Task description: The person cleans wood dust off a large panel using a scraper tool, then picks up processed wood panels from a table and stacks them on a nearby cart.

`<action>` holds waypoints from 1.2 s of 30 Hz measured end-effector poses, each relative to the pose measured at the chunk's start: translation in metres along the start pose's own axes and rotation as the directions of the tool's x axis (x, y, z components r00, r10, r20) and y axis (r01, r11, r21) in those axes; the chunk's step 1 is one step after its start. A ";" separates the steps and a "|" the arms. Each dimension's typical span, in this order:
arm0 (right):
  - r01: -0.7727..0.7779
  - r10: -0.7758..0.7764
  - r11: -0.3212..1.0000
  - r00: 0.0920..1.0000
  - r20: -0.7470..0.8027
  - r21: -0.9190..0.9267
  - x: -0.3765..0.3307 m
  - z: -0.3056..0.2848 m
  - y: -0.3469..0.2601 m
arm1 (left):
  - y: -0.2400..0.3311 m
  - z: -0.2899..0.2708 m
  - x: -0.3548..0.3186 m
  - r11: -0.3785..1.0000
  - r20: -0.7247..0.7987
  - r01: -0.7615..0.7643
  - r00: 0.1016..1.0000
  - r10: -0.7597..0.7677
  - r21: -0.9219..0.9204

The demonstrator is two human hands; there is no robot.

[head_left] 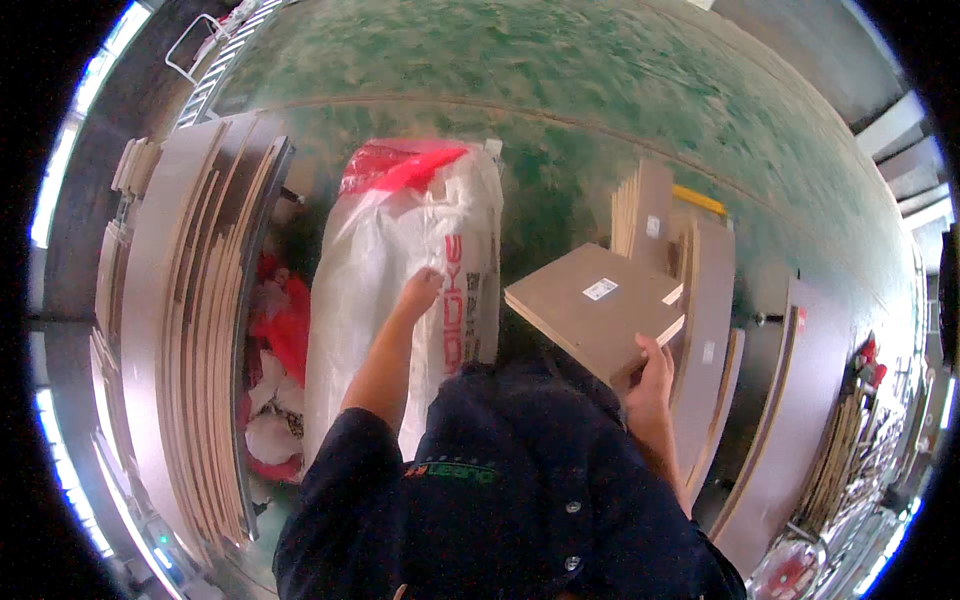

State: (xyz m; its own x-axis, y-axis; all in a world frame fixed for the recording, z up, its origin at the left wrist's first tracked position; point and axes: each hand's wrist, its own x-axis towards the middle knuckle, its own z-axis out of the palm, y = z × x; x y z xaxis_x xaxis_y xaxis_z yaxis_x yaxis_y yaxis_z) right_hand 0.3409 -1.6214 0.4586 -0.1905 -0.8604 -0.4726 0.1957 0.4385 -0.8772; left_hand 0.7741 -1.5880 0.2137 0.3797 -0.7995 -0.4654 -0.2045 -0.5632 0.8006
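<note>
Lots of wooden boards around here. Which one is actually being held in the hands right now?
The flat tan board with a small white label, gripped at its near corner by the right hand. The other boards stand on edge, untouched.

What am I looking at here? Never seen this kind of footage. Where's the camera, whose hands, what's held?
There is no machine: a person works with bare hands. The single picture comes from a wide fisheye camera worn on the head, looking down, so straight edges bend near the rim and the dark shirt fills the bottom. The left hand reaches out and touches a tall white sack with a red liner at its top. The right hand grips one corner of a flat tan board bearing a small white label. More boards lean in stacks on the left and right, on a green floor.
</note>
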 end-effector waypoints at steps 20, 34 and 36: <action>-0.152 0.158 0.987 0.974 0.165 -0.045 0.579 0.388 -0.259 | -0.023 0.064 0.294 0.844 0.146 0.151 0.955 -0.260 0.514; 0.032 -0.014 0.985 0.994 0.112 -0.168 0.881 0.724 -0.326 | 0.457 -0.277 0.819 0.978 -0.338 -0.012 0.939 -0.060 -0.208; 0.139 -0.096 0.971 0.972 0.215 -0.192 0.932 0.797 -0.315 | 0.461 -0.335 0.849 0.979 -0.459 -0.008 0.884 -0.088 -0.204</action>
State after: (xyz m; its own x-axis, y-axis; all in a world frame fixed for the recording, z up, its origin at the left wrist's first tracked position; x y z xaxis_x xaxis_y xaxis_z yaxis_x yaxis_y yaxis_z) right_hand 0.8687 -2.7680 0.3622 0.0025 -0.9342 -0.3568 -0.0214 0.3567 -0.9340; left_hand 1.3046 -2.4564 0.3142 0.7678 -0.5613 -0.3088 -0.0195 -0.5024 0.8644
